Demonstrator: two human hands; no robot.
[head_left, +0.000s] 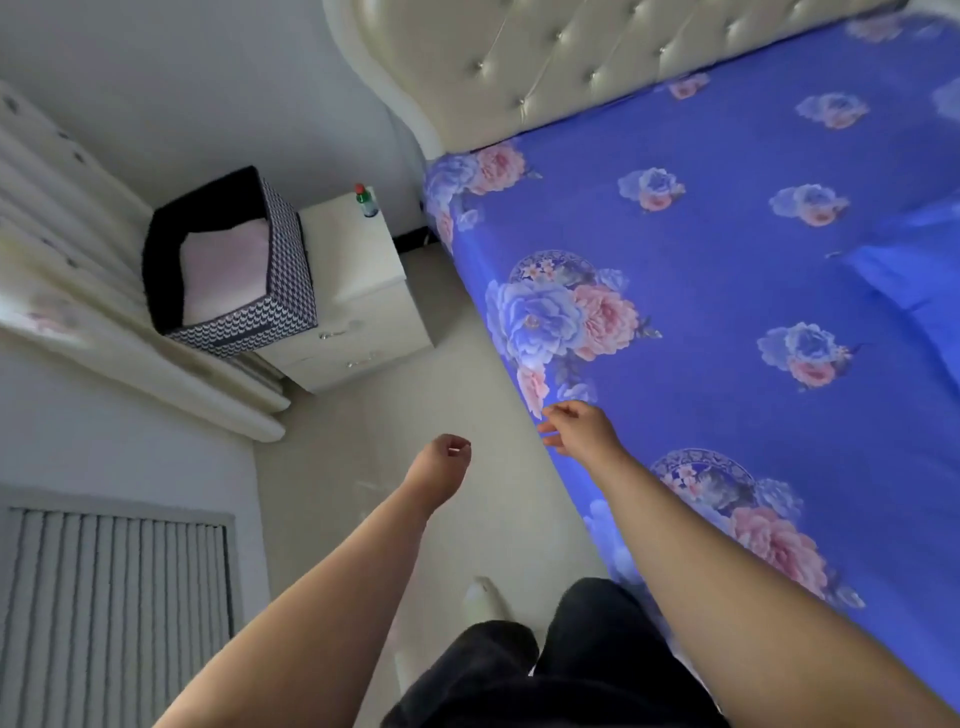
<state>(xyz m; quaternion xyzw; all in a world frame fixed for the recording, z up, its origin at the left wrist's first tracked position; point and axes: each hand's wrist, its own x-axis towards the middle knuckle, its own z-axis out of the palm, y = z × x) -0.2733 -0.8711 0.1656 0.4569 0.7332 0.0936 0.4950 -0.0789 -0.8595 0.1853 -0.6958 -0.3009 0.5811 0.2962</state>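
Here, left grip (448, 457) loosely curled and empty over the floor (363, 415), apart from the blue floral sheet (727, 312); right grip (571, 428), the nearer, released with slack fingers (548, 428) just at its side edge, sheet spread rightward, that edge running away toward the headboard (519, 67).

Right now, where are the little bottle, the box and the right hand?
bottle (367, 204): head view, on its body, below the red cap.
box (291, 265): head view, on its patterned side wall.
right hand (577, 429): head view, on the back of the hand.
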